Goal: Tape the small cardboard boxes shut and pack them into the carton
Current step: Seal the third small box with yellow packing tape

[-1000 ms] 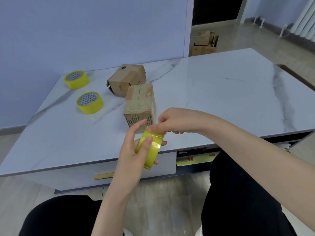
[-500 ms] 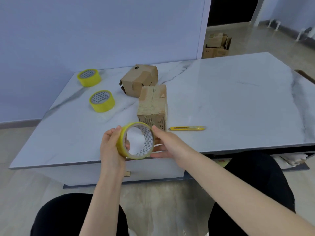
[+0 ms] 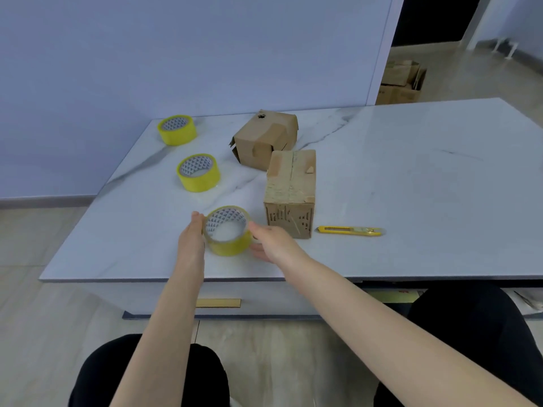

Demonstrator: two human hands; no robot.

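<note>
Half a second ago the person held the yellow tape roll up on edge in front of the white marble-patterned counter. Now it lies flat on the counter near the front edge, just left of the nearer small brown cardboard box. The left hand lies straight-fingered against the roll's left wall. The right hand holds its right side, thumb at the rim and fingers curled low around it. The second, battered cardboard box, the two spare yellow tape rolls and the yellow utility knife sit as before. The right fingertips are blurred, I cannot find the tape's loose end, and the brown carton on the floor beyond is partly cut off by the counter.
</note>
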